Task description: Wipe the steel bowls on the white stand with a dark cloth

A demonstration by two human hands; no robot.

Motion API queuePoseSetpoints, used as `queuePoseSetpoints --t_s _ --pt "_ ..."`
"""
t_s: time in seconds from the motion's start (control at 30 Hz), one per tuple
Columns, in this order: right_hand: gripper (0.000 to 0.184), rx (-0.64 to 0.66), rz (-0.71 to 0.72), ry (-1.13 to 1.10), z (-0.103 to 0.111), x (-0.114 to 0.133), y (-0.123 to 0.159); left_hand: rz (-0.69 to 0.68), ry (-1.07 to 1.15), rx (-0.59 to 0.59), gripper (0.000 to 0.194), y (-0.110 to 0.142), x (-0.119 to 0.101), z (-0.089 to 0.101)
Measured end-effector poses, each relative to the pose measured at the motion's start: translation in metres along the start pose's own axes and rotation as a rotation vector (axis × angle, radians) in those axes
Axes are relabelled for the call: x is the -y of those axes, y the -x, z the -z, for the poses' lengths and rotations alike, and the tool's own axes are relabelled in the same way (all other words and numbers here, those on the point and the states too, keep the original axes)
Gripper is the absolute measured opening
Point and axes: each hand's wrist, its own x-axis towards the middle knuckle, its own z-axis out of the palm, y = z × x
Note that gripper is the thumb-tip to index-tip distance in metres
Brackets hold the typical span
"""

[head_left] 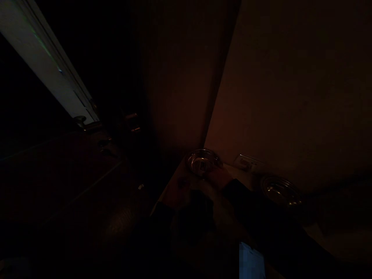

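Observation:
Very little light falls on the scene. A shiny round metal bowl (202,164) with a small dark square label inside sits on a narrow pale surface in the corner. My right hand (218,176) is closed at its near right rim, its fingers mostly lost in shadow. Lower and to the left, my left hand (176,190) is a dim shape by the edge of the same surface, nearest to the bowl but apart from it. Its fingers are too dark to make out. A second shiny metal bowl (280,190) lies to the right, beyond my right forearm.
Behind the bowls rise two walls meeting in a corner, with a socket plate (248,161) low on the right wall (290,97). A bluish lit rectangle (251,261) shows at the bottom. At upper left stands a pale door (43,54) with a handle (80,120).

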Motion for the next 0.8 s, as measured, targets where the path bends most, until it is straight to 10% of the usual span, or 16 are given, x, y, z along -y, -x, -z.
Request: queuePoseSetpoints --t_s 0.5,0.8 --pt "0.027 -0.418 -0.081 0.063 0.023 -0.020 0.011 0.020 0.371 0.036 0.036 -0.003 -0.023 0.006" --pt "0.023 -0.741 0.258 0.230 0.021 0.019 0.089 0.057 0.709 0.149 0.056 0.023 -0.052 -0.001"
